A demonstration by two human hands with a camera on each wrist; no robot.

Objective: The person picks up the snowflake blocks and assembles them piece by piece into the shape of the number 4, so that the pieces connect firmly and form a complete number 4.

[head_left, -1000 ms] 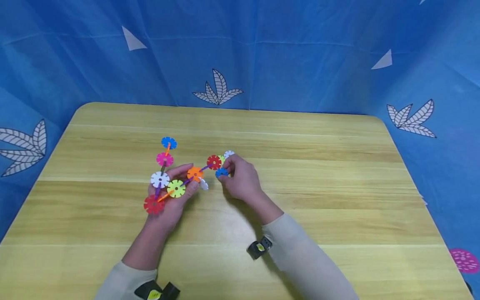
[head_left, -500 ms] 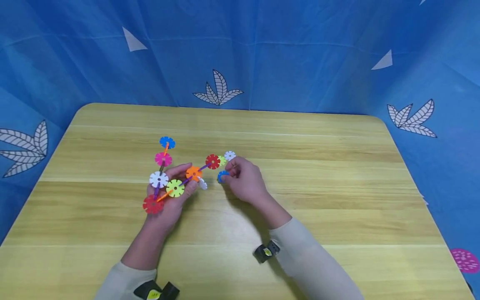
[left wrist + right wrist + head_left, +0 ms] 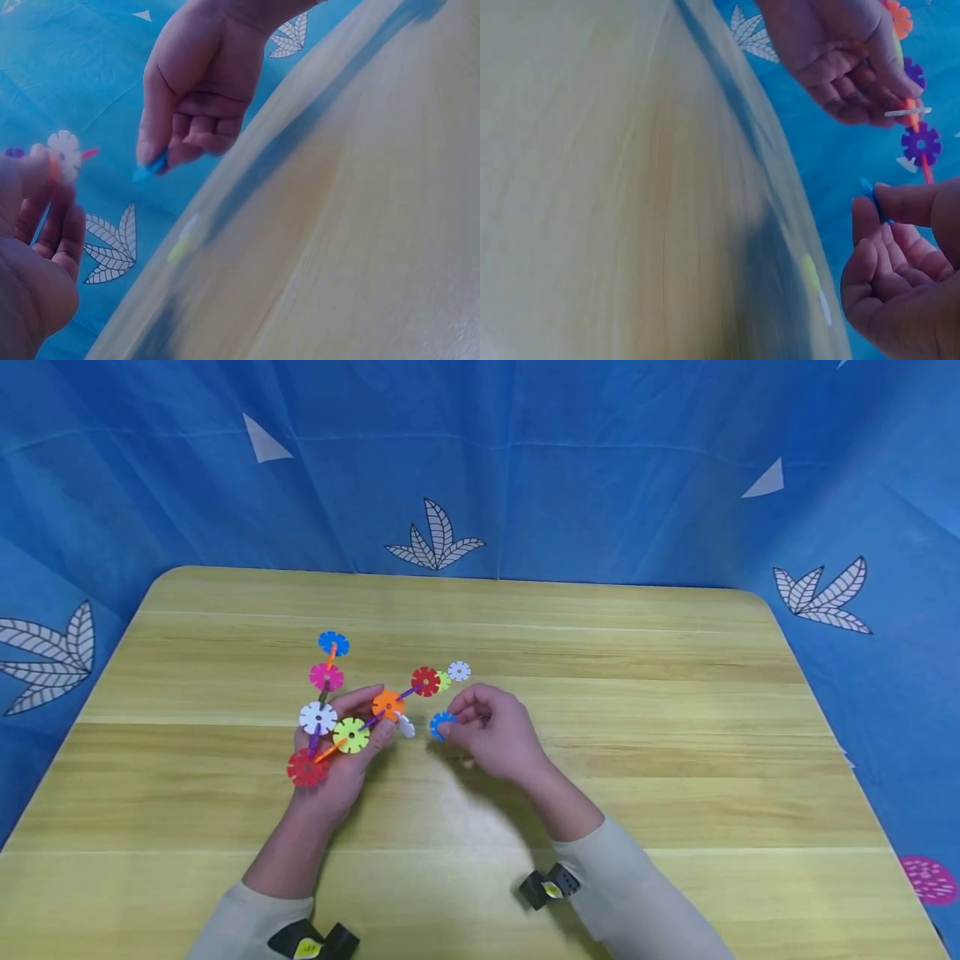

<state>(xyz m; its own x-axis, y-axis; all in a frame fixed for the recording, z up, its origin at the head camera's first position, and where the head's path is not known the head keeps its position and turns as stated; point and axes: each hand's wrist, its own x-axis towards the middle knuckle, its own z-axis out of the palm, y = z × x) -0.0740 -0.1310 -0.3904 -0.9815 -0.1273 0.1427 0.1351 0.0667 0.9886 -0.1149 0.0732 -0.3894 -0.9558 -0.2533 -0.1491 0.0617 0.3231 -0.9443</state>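
Note:
My left hand [image 3: 343,783] holds up a branching chain of notched snowflake discs, its thumb and fingers pinching it near the orange disc [image 3: 387,706] and a white disc [image 3: 66,156]. A red disc [image 3: 307,768] sits at the chain's near corner, and a blue disc [image 3: 333,643] ends the far branch. A red disc [image 3: 425,682] ends the right branch. Between thumb and forefinger my right hand [image 3: 501,733] pinches a loose blue snowflake disc [image 3: 436,725], just right of the chain and apart from it.
A yellow-green disc [image 3: 443,682] and a white disc [image 3: 459,671] lie together on the wooden table [image 3: 637,718], beyond my right hand. A blue patterned cloth [image 3: 570,510] hangs behind the table. Each wrist carries a small black camera [image 3: 551,887].
My right hand has drawn back toward me with the blue disc, away from the yellow-green and white discs. My left hand and the chain have hardly moved.

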